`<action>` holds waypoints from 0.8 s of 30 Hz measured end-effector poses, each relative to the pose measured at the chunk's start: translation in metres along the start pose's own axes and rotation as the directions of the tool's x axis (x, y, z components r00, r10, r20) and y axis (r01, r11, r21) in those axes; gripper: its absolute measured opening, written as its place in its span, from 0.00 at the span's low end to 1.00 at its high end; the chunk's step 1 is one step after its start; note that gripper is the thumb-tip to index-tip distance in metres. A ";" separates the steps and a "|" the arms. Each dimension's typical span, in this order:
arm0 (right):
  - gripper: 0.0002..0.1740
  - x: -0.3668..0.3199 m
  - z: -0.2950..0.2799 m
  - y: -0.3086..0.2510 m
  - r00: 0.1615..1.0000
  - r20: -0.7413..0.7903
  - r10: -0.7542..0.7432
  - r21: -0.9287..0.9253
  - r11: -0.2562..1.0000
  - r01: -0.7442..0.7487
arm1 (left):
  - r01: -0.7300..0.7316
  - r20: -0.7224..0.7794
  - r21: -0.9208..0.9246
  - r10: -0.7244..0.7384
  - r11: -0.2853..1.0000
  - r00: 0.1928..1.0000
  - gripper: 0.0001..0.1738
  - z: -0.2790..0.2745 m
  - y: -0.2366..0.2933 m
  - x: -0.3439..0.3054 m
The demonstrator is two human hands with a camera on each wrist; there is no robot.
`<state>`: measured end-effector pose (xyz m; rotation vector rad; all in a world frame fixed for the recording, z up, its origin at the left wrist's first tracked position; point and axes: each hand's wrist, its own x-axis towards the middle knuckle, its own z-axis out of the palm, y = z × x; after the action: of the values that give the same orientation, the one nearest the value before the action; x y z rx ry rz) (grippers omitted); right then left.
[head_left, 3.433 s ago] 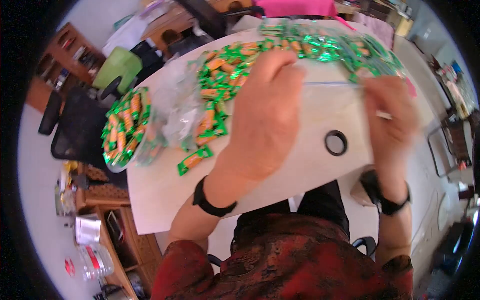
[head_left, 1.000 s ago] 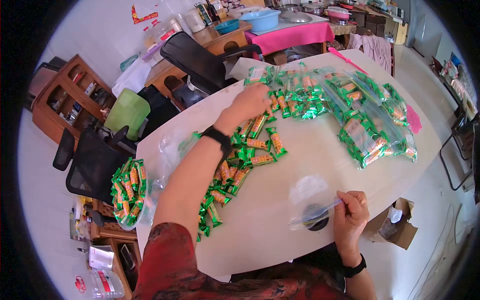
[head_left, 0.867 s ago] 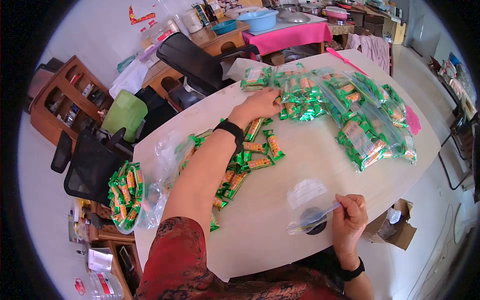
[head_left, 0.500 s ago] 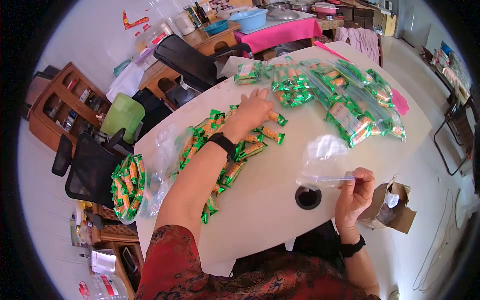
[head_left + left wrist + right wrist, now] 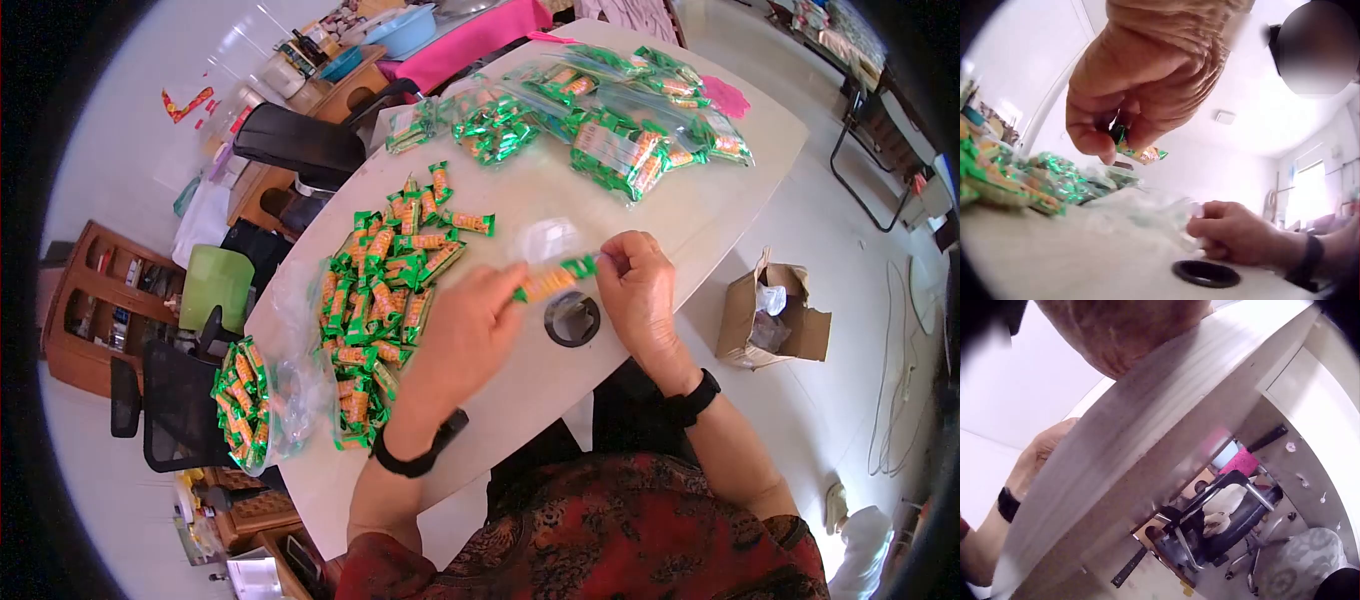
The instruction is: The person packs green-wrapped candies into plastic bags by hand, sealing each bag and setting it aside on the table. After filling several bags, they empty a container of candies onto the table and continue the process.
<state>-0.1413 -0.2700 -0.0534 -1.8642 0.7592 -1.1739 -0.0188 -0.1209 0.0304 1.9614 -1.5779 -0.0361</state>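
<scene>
My left hand point(image 5: 465, 335) pinches a small green-and-orange wrapped snack point(image 5: 550, 283) between thumb and fingers; its end shows below the fingertips in the left wrist view. Close by, my right hand point(image 5: 640, 290) pinches the edge of a clear plastic zip bag point(image 5: 548, 238), which lies over the table. The snack overlaps the bag in the head view. Just below them a black ring point(image 5: 572, 320) is set in the tabletop. To the left spreads a pile of the same snacks point(image 5: 375, 290). In the right wrist view only part of the right hand point(image 5: 1129, 331) shows, at the top.
Filled clear bags of snacks point(image 5: 620, 150) lie along the back of the table point(image 5: 735, 190). A tub of snacks point(image 5: 243, 405) and crumpled clear plastic point(image 5: 297, 380) are at the left edge. An open cardboard box point(image 5: 745, 320) stands on the floor at right.
My left hand has come from the far end of the snack pile to the bag, now with a snack in its fingers. The right hand keeps its pinch on the bag.
</scene>
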 end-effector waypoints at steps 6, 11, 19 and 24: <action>0.06 -0.002 0.000 0.000 0.999 0.003 0.049 0.061 0.997 -0.049 | 0.102 0.030 -0.031 -0.101 0.994 0.994 0.15 0.010 0.035 -0.020; 0.06 -0.003 -0.001 -0.003 0.994 -0.009 0.110 0.056 0.992 -0.109 | 0.062 -0.004 0.103 -0.062 0.993 0.998 0.12 0.014 0.046 -0.030; 0.06 -0.011 -0.003 -0.005 1.000 -0.005 0.018 0.059 0.998 -0.018 | 0.018 -0.099 0.443 0.029 0.896 0.995 0.15 0.027 0.030 -0.013; 0.07 -0.017 -0.006 -0.004 0.989 0.087 -0.122 0.015 0.993 0.121 | 0.006 -0.114 0.498 0.059 0.867 0.992 0.13 0.046 0.005 0.007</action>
<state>-0.1531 -0.2560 -0.0562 -1.9634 0.5975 -1.1604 -0.0389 -0.1481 -0.0021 2.2685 -1.6424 0.5510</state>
